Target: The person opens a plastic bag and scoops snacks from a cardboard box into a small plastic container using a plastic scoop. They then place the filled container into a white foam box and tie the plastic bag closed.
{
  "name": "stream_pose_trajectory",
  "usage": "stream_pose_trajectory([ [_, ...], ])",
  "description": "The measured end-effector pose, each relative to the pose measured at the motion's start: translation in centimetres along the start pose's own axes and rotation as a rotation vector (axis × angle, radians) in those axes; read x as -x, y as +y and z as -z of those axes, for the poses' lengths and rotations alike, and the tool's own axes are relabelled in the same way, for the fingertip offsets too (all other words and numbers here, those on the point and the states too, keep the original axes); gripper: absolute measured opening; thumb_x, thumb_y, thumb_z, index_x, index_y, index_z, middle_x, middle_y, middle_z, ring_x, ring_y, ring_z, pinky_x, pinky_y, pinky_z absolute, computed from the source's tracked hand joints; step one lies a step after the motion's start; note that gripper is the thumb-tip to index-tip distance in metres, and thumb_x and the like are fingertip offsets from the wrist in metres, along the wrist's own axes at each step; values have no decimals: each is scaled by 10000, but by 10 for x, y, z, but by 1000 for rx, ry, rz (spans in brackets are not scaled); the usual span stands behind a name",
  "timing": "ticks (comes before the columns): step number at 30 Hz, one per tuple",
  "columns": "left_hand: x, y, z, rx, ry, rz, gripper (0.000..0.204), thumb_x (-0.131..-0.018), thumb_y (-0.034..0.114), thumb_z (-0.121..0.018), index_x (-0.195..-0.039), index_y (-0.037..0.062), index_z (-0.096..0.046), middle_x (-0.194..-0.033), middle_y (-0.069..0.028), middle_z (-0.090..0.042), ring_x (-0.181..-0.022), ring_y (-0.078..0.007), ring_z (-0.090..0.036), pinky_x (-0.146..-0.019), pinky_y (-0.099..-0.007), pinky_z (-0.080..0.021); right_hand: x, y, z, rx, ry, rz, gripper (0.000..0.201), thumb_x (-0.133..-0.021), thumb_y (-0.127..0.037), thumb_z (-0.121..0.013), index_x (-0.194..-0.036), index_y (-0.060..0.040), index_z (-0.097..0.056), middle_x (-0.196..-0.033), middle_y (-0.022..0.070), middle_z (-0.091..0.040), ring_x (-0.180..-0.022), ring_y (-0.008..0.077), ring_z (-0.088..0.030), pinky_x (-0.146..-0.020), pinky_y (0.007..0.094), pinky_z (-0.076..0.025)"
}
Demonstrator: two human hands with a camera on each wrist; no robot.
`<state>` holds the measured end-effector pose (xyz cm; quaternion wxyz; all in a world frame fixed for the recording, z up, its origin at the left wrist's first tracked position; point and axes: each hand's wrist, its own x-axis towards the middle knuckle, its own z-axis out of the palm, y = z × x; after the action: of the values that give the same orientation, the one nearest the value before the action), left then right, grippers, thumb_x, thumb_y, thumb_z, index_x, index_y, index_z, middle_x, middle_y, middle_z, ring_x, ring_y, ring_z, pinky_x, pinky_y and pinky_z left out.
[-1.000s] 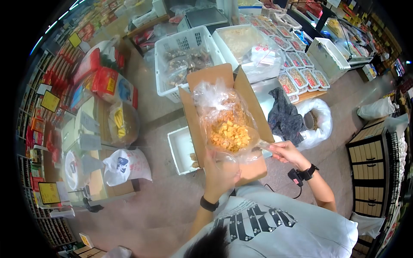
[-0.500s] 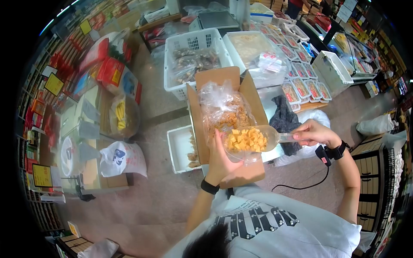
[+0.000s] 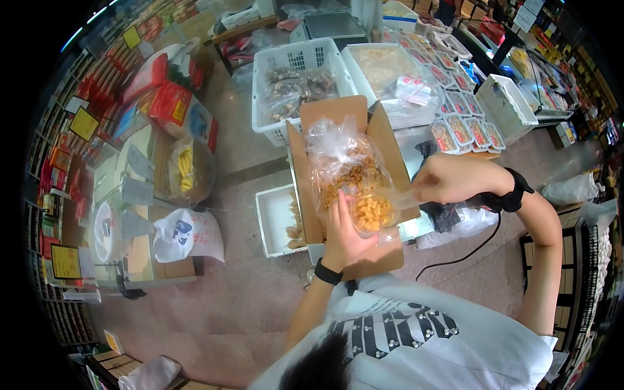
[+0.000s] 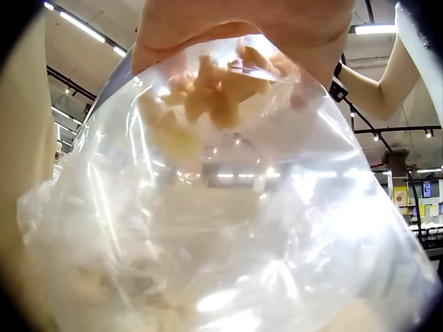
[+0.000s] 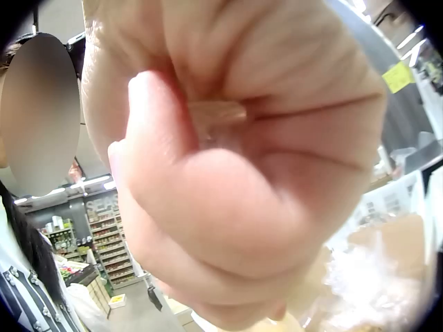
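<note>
Shop floor (image 3: 227, 305) lies around us, and the yellow cubes (image 3: 373, 212) are in our clear scoop (image 3: 394, 203) over the bag (image 3: 334, 139) in the box (image 3: 335, 109), tipped steeper now, so they crowd its low end, our right hand (image 3: 452, 178) clamped on its handle (image 3: 409, 197), our left hand (image 3: 346, 239) with straight fingers, thumb apart
</note>
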<state>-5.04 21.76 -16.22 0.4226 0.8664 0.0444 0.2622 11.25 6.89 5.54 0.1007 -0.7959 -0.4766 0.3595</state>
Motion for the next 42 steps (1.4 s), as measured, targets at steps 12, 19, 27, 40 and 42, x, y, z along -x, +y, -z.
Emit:
stream_pose_trajectory([
  [12, 23, -30, -20, 63, 178, 86, 1226, -540, 208, -837, -1427, -66, -36, -1231, -213, -377, -1130, -366, -412, -972, -445, -360, -15, -60, -2, 214, -83, -6, 334, -821, -238, -550, -799, 86, -627, -634, 262, -555, -580, 384, -567, -577, 426, -457],
  [19, 34, -35, -12, 54, 264, 29, 1216, -547, 116, -778, -1443, -33, 31, -1186, -181, -363, -1118, -335, -373, -1015, -439, -269, 20, -9, 15, -249, 49, -221, 300, -810, -242, -589, -846, 45, -667, -608, 204, -585, -548, 306, -575, -568, 396, -460],
  [27, 52, -33, -1, -80, 286, 55, 1207, -557, 144, -757, -1444, -30, 44, -1182, -163, -370, -1113, -319, -375, -1005, -440, -275, -77, 46, -122, 430, 506, -46, 160, -696, -164, -676, -639, -18, -644, -619, 182, -612, -602, 322, -640, -549, 390, -515],
  [40, 67, -36, 4, 27, 218, 23, 1244, -561, 172, -775, -1443, -26, 80, -1192, -160, -329, -1120, -304, -373, -988, -421, -305, -108, 64, -149, 572, 410, 74, 65, -677, -64, -615, -638, -56, -667, -652, 141, -640, -614, 271, -664, -500, 358, -508],
  [42, 69, -41, 0, 48, 232, 55, 1252, -543, 200, -797, -1430, -72, 44, -1184, -200, -381, -1080, -350, -410, -953, -470, -323, -131, 76, -151, 585, 549, 110, 76, -652, -62, -608, -579, -47, -627, -611, 170, -605, -584, 285, -644, -485, 372, -491],
])
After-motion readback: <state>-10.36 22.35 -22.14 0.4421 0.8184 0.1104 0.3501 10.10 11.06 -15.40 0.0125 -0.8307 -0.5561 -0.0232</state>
